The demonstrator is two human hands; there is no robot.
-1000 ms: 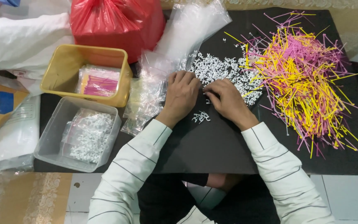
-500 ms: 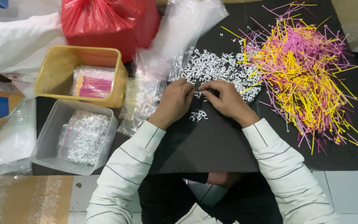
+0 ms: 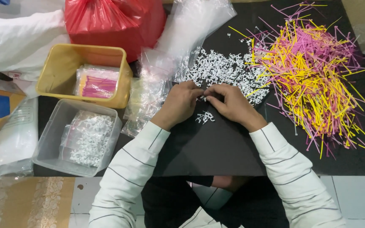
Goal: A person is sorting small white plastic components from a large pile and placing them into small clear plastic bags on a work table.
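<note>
Left of the hands (image 3: 208, 103), a yellow tub (image 3: 55, 76) of pink-filled packets (image 3: 97, 84).

Small white clips (image 3: 227, 71), heaped, loose

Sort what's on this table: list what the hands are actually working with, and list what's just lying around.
In use:
left hand and right hand, fingertips meeting at the white clip pile
small counted clip cluster
black mat

Lying about:
pink and yellow sticks
yellow bin
clear tub
empty clear bags
red bag
</note>
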